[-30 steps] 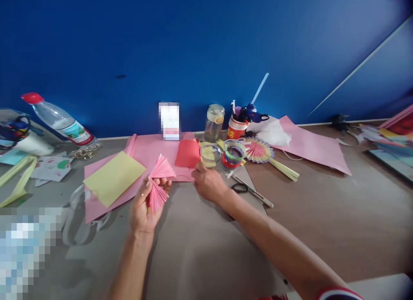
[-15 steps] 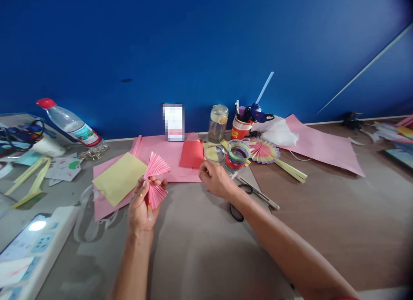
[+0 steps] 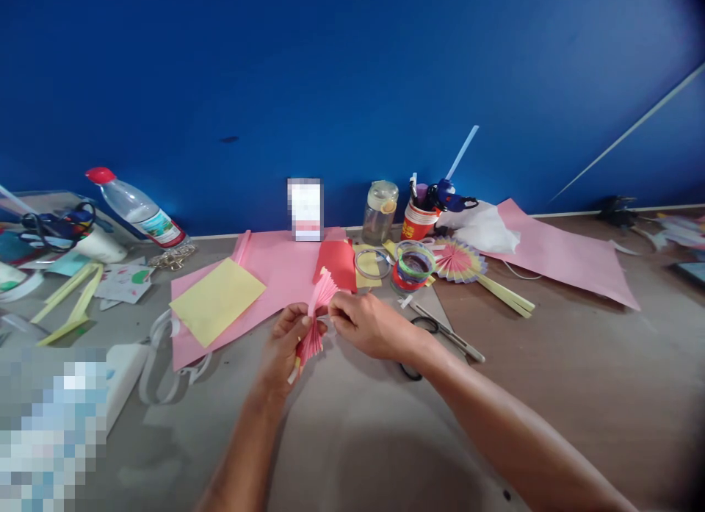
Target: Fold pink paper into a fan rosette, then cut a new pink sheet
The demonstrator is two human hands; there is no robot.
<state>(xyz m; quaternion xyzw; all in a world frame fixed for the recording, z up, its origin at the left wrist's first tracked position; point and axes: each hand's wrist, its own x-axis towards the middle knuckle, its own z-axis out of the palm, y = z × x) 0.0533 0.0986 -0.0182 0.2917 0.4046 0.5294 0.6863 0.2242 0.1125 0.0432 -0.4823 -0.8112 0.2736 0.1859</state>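
My left hand (image 3: 280,354) grips a pink pleated paper fan (image 3: 313,341) by its pinched middle, the two spread ends pointing up and down. Close against the fan's right side is my right hand (image 3: 370,322), its fingers curled together. Whatever those fingertips hold, if anything, is hidden. Just beyond the fan lies a red paper piece (image 3: 340,261) on a large pink sheet (image 3: 275,255). Under my right forearm, black-handled scissors (image 3: 425,324) are partly covered, with a utility knife (image 3: 452,334) alongside.
Left of my hands lies a yellow paper square (image 3: 218,303). Tape rolls (image 3: 414,266), a glass jar (image 3: 380,214) and a red cup of tools (image 3: 419,222) stand behind. A finished-looking pleated fan (image 3: 458,258) with yellow strips lies right. A bottle (image 3: 143,214) leans on the blue wall.
My left hand has brought the pink fan rightward and turned it, so it now meets my right hand. My right hand has dipped slightly, still closed. The view has shifted a little.
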